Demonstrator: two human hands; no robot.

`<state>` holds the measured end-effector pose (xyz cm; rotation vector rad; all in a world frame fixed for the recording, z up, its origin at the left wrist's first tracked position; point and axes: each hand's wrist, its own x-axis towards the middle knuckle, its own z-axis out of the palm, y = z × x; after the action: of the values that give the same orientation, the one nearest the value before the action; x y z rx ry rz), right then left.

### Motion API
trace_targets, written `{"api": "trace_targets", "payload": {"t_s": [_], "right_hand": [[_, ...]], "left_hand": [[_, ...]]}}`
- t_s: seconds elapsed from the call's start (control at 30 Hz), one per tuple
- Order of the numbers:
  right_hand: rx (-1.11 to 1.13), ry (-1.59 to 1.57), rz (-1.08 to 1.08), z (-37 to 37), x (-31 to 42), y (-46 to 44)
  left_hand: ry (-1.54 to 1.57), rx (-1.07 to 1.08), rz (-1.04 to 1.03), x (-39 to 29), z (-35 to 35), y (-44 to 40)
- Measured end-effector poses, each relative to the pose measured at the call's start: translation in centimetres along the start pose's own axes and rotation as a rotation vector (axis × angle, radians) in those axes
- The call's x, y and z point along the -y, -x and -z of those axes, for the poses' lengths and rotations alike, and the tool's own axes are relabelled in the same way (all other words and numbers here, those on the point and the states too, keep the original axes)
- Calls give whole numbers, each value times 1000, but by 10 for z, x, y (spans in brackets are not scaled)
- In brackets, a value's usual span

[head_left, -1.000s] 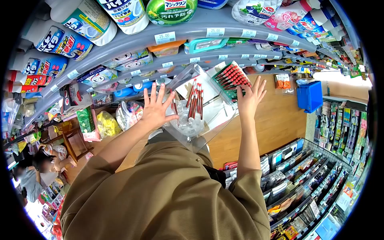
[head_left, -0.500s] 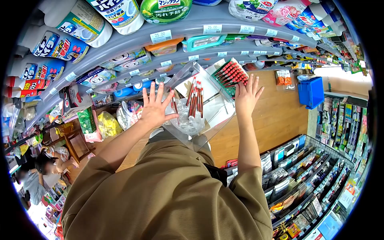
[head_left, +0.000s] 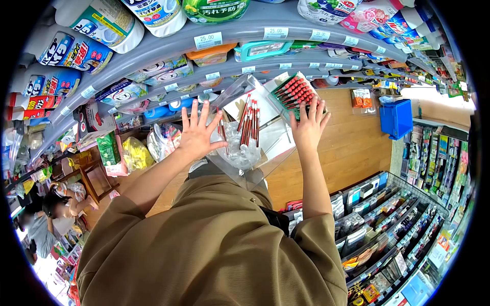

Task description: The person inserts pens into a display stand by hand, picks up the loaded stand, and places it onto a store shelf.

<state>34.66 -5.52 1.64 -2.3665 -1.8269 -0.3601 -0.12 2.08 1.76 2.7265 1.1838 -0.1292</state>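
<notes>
Several dark red pens (head_left: 249, 125) lie in a loose bundle on a clear plastic surface (head_left: 280, 159), just right of my left hand (head_left: 196, 135). That hand is spread flat, with one or two more red pens at its fingertips. Crumpled clear plastic (head_left: 240, 155) lies below the bundle. At the upper right, a green tray (head_left: 279, 95) holds rows of red-tipped pens (head_left: 297, 93). My right hand (head_left: 308, 127) has its fingers apart at the tray's lower edge; whether it touches the tray is unclear.
Grey shelves (head_left: 245, 31) with cleaning bottles (head_left: 102, 23) curve across the top. A blue bin (head_left: 396, 119) stands on the wooden floor at the right. Racks of packaged goods (head_left: 380, 224) fill the lower right. Another person (head_left: 41, 232) is at the far left.
My right hand has shifted left and its fingers have spread along the tray's lower edge. My left hand stays spread in nearly the same place.
</notes>
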Motion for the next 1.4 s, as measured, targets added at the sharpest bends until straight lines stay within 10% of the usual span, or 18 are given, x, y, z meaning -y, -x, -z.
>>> {"api": "trace_targets", "payload": {"t_s": [0.43,0.7,1.4], "right_hand": [[-163,-285,37,16,14,-29],[674,-252,-18,-70,99,-16],[783,-302,-172,-84,67,8]], "left_hand": [[33,-37,-11,3,-10,1],[-23,28,23,1,-4,0],[-5,7,15,1,-8,0]]}}
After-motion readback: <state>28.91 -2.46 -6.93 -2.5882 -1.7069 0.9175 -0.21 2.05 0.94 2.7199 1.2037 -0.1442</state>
